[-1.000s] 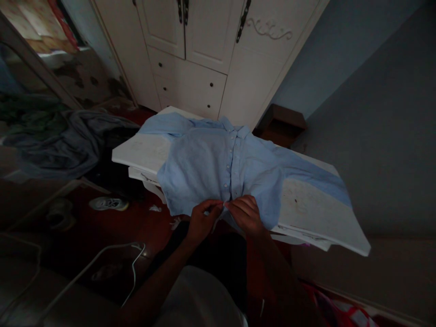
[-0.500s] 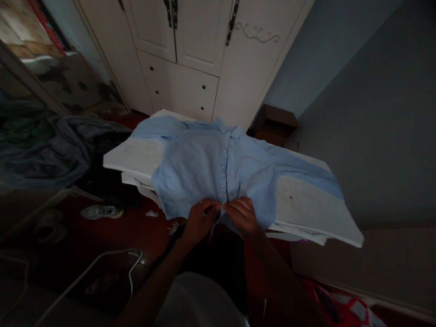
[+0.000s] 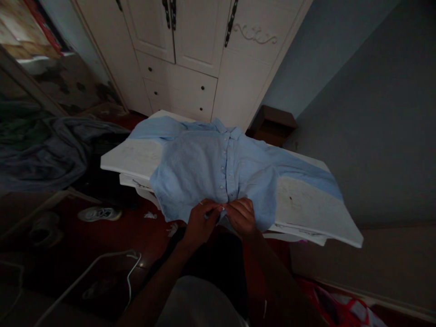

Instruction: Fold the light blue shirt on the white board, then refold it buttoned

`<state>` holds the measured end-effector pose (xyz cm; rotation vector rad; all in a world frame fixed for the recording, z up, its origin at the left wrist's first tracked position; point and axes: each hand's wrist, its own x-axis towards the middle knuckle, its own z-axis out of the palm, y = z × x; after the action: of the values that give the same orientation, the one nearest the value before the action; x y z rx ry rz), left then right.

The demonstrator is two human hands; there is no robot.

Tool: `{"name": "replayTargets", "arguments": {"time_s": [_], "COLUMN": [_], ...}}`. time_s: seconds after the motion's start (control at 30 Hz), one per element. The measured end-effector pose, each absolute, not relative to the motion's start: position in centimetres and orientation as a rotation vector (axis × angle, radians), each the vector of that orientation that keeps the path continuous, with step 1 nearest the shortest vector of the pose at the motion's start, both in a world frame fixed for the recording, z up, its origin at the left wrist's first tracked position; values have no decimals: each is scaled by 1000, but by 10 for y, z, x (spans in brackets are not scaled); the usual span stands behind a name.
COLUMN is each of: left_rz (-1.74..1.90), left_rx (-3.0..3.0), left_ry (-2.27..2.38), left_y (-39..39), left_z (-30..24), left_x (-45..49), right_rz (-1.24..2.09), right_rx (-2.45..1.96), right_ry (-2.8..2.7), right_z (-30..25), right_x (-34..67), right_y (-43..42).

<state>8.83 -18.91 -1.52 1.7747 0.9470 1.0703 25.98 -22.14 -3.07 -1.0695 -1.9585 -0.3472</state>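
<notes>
A light blue button-up shirt (image 3: 211, 168) lies front up on a white board (image 3: 306, 213), its collar toward the wardrobe and its sleeves spread to both sides. My left hand (image 3: 199, 222) and my right hand (image 3: 241, 217) meet at the shirt's bottom hem, right at the button strip. Both hands pinch the cloth there, fingertips almost touching each other. A row of small buttons runs up the shirt's middle from my hands to the collar.
A white wardrobe (image 3: 204, 59) with drawers stands behind the board. A heap of dark clothes (image 3: 51, 150) lies at the left. A shoe (image 3: 98, 213) and a white cable (image 3: 102, 268) are on the dark red floor. A brown box (image 3: 274, 125) sits by the blue wall.
My hands stay pinched at the hem by the button strip, with small finger shifts. The view has drifted slightly, so the board sits a bit further left.
</notes>
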Motion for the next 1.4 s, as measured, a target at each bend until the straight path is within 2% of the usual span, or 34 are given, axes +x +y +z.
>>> {"name": "replayTargets", "arguments": {"time_s": [0.2,0.47,0.67,1.0,1.4], "left_rz": [1079,1254,1397,1352,1464], "left_rx": [1996,2366,2336,2250,2339], "left_ry": [789,919,961,902,859], "left_y": [-188,-196,-199,-198,-201], "left_z": [-20,-37,-42,-45,-42], "left_x": [78,78,83,83,87], "right_rz": [-334,-262,-173,-49,25], "right_rx": [-1085,-1073,-1050,-1096,-1090], "right_ry": [-1918,-1910,-1915,-1912,-1928], "right_z": [-29,-31,-28,-23,-22], "right_x": [259,260,260,264,266], "right_y": [-221,-222,-222,-221,-222]}}
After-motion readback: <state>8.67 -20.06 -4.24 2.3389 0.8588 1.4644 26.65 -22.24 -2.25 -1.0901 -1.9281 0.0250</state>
